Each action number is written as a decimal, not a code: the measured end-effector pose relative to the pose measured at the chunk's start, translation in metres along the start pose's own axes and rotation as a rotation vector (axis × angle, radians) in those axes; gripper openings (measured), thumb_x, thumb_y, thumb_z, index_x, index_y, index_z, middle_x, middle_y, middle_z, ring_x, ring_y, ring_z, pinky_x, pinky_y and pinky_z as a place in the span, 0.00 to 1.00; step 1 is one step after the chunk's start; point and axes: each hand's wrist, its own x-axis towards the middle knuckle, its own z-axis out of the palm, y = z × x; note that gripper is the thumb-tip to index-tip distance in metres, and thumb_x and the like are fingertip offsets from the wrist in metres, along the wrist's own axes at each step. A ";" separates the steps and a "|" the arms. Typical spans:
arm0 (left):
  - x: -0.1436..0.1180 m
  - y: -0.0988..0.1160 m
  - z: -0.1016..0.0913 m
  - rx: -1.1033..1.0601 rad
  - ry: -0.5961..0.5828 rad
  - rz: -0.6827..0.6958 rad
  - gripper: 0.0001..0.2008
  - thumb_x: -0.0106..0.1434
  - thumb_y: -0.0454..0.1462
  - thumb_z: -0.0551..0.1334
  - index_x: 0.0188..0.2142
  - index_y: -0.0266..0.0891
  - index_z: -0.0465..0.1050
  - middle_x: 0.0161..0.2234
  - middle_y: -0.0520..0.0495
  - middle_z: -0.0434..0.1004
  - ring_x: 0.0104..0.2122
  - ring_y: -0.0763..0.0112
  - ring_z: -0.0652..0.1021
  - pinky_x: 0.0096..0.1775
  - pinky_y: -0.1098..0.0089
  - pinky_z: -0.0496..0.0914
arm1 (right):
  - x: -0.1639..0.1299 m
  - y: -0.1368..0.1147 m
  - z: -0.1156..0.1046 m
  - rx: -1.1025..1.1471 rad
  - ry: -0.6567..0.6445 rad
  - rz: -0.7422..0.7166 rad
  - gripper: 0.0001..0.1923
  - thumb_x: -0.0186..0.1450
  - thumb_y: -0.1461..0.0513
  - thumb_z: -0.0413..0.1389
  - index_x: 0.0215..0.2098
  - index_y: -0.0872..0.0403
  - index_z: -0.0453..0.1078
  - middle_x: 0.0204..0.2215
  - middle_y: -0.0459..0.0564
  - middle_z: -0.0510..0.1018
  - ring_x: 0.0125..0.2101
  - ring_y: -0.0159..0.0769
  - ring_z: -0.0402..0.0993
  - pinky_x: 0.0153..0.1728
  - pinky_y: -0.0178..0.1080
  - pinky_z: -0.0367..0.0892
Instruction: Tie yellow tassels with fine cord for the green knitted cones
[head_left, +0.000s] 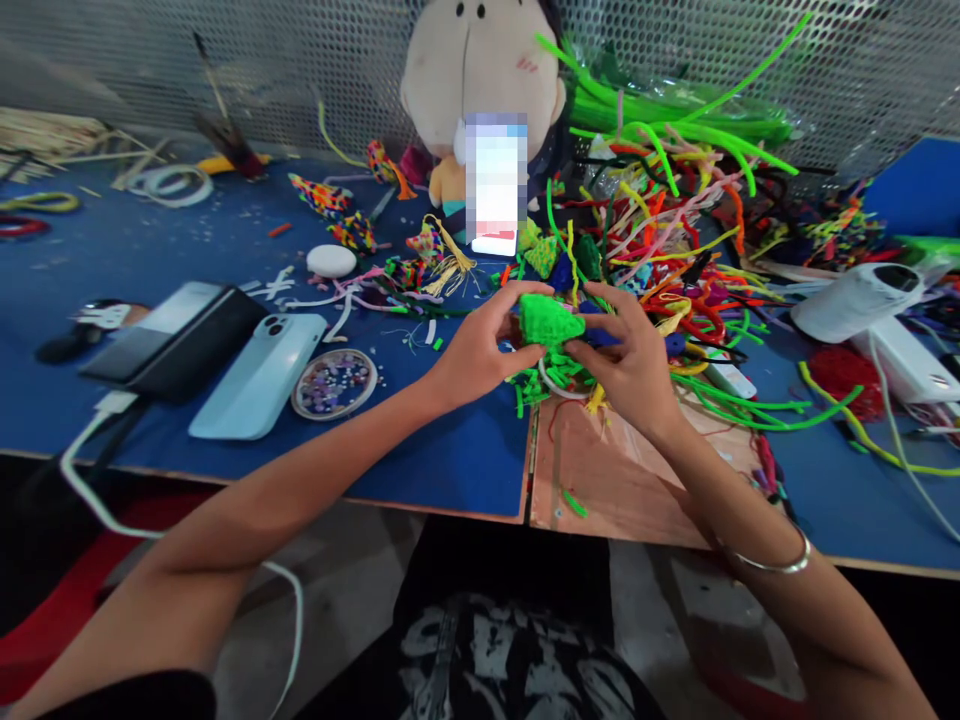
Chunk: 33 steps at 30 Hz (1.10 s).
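Note:
Between my two hands is a bright green fuzzy piece (549, 320), roughly cone-shaped, that looks made of pipe cleaner. My left hand (487, 345) grips its wider left end, thumb below and fingers above. On the other side, my right hand (628, 350) pinches the narrower right end with fingertips and thumb. Just beneath them lie short cut bits of green pipe cleaner (564, 372), partly hidden by the hands. A lit phone (495, 180) with a blurred screen stands upright behind, leaning on a plush doll (442, 80).
A tangled heap of coloured pipe cleaners (675, 240) spreads to the right, with a bundle of green ones (697, 115) behind. At left are a light blue phone (259, 375), a dark wallet-like case (180, 340) and a dish of beads (334, 384). A white device (859, 300) stands at right.

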 end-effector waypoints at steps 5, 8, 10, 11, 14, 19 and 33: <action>0.001 -0.011 0.002 0.030 -0.033 0.143 0.34 0.55 0.37 0.64 0.59 0.44 0.52 0.54 0.44 0.66 0.49 0.61 0.72 0.47 0.64 0.68 | 0.002 0.004 0.003 0.220 -0.049 0.056 0.16 0.57 0.64 0.59 0.44 0.49 0.69 0.33 0.43 0.75 0.29 0.28 0.71 0.25 0.30 0.66; 0.003 -0.018 0.001 0.114 0.028 0.297 0.35 0.54 0.36 0.66 0.58 0.45 0.53 0.54 0.45 0.67 0.48 0.62 0.71 0.45 0.64 0.67 | 0.003 0.004 0.002 0.534 -0.094 0.196 0.16 0.55 0.62 0.61 0.43 0.49 0.68 0.25 0.39 0.71 0.19 0.23 0.62 0.17 0.28 0.61; 0.004 -0.020 0.000 0.201 0.106 0.392 0.30 0.54 0.35 0.65 0.56 0.46 0.58 0.51 0.48 0.69 0.45 0.64 0.71 0.43 0.64 0.67 | 0.003 0.003 0.003 0.638 -0.151 0.263 0.17 0.55 0.61 0.61 0.42 0.50 0.67 0.22 0.38 0.69 0.16 0.21 0.59 0.17 0.28 0.60; 0.004 -0.020 0.000 0.238 0.138 0.432 0.28 0.55 0.34 0.65 0.54 0.46 0.60 0.50 0.48 0.70 0.44 0.65 0.71 0.43 0.64 0.67 | 0.003 0.003 0.004 0.650 -0.173 0.279 0.17 0.54 0.61 0.62 0.41 0.50 0.67 0.22 0.38 0.68 0.16 0.21 0.59 0.17 0.28 0.60; 0.001 -0.017 0.002 0.327 0.203 0.507 0.24 0.55 0.33 0.65 0.51 0.45 0.63 0.47 0.50 0.71 0.43 0.68 0.70 0.45 0.66 0.67 | 0.001 0.002 0.008 0.595 -0.159 0.244 0.16 0.55 0.60 0.62 0.40 0.51 0.66 0.23 0.39 0.68 0.17 0.22 0.61 0.17 0.29 0.60; -0.001 -0.017 0.006 0.413 0.331 0.567 0.24 0.52 0.32 0.66 0.49 0.42 0.63 0.43 0.50 0.71 0.42 0.68 0.70 0.44 0.66 0.66 | -0.003 -0.006 0.010 0.497 -0.155 0.130 0.19 0.53 0.62 0.64 0.40 0.51 0.63 0.27 0.40 0.72 0.21 0.23 0.65 0.19 0.28 0.62; 0.001 -0.030 0.007 0.245 0.347 0.694 0.27 0.54 0.32 0.66 0.51 0.44 0.59 0.39 0.49 0.66 0.40 0.68 0.71 0.45 0.61 0.69 | -0.003 0.000 0.012 0.606 -0.113 0.155 0.13 0.59 0.58 0.60 0.37 0.51 0.61 0.19 0.35 0.63 0.16 0.21 0.57 0.17 0.29 0.63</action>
